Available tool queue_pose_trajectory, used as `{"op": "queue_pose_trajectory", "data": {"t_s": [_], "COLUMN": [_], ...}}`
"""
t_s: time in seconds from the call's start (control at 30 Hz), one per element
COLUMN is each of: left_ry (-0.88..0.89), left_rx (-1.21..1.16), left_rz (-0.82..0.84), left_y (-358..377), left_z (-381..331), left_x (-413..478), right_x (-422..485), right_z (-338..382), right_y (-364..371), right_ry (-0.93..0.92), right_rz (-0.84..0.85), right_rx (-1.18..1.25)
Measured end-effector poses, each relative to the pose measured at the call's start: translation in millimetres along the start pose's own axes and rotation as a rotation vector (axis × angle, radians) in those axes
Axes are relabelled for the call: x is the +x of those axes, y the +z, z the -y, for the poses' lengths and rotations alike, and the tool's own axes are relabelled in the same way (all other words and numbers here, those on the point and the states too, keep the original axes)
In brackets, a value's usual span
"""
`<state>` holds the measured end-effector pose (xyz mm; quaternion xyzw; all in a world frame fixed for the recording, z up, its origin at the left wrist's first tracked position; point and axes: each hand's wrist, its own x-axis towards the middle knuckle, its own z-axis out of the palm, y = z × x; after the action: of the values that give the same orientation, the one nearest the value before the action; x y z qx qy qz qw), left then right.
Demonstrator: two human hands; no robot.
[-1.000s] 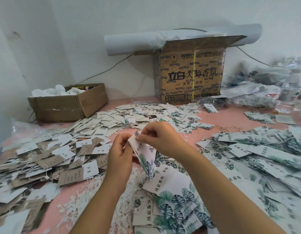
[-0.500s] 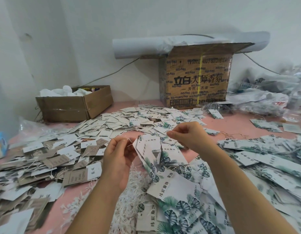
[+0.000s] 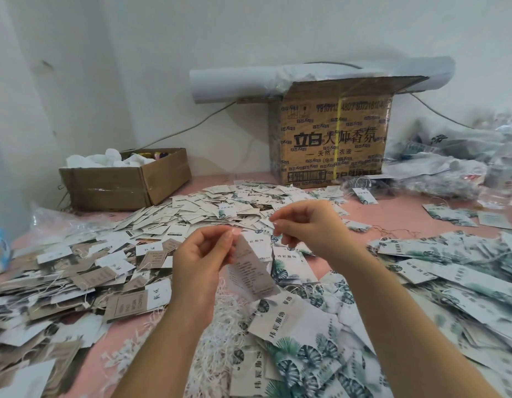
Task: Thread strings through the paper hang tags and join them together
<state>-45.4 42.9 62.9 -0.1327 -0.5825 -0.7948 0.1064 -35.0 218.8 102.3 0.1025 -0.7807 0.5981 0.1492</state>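
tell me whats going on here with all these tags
A person is working at a pink table heaped with paper tags. The left hand pinches a grey tag by its top, above loose white strings. The right hand is raised beside it, fingertips pinched; any string between them is too fine to see.

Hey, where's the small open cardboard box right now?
Head view: the box sits back left on the table, against the wall, left of the tall carton.

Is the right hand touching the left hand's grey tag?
Apart. Head view: the right hand is clear of the grey tag pinched by the left hand; gap visible.
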Motion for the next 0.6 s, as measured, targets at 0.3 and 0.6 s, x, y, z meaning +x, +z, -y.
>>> {"op": "queue_pose_trajectory", "data": {"t_s": [0.3,0.6], "left_ry": [0.134,0.121], "left_rx": [0.11,0.081], "left_rz": [0.153,0.178], "left_y": [12.8,15.8], "left_z": [-9.9,-13.6], "left_x": [-8.0,-9.0], "right_x": [-4.8,-6.2], "right_z": [15.0,21.1], "right_y": [23.5,26.0], "right_ry": [-0.141,-0.19], "right_rz": [0.099,0.121], "right_rx": [-0.09,-0.11]}}
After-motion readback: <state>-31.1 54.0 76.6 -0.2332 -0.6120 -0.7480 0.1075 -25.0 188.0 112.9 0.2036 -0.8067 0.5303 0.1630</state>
